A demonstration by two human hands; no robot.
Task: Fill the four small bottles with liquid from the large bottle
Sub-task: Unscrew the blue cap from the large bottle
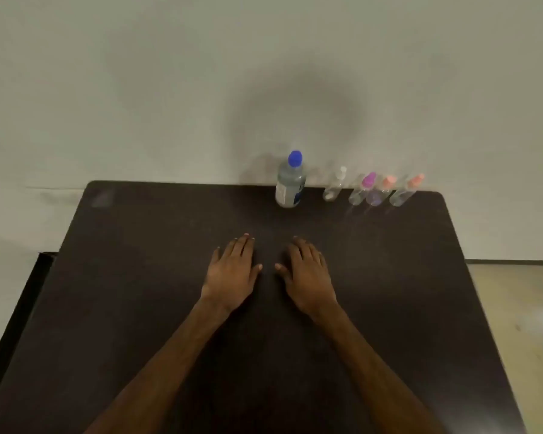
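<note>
A large clear bottle (pixel 290 183) with a blue cap stands upright at the far edge of the dark table (pixel 138 277). To its right stand small clear bottles in a row: one with a white cap (pixel 334 186), one with a purple cap (pixel 361 190), and two with orange caps (pixel 381 192) (pixel 405 192). All caps are on. My left hand (pixel 234 272) and my right hand (pixel 306 272) lie flat on the table side by side, palms down, fingers straight, well in front of the bottles and holding nothing.
A pale wall rises right behind the table's far edge. Light floor (pixel 521 324) shows past the table's right edge, and a dark ledge (pixel 35 277) runs along its left side.
</note>
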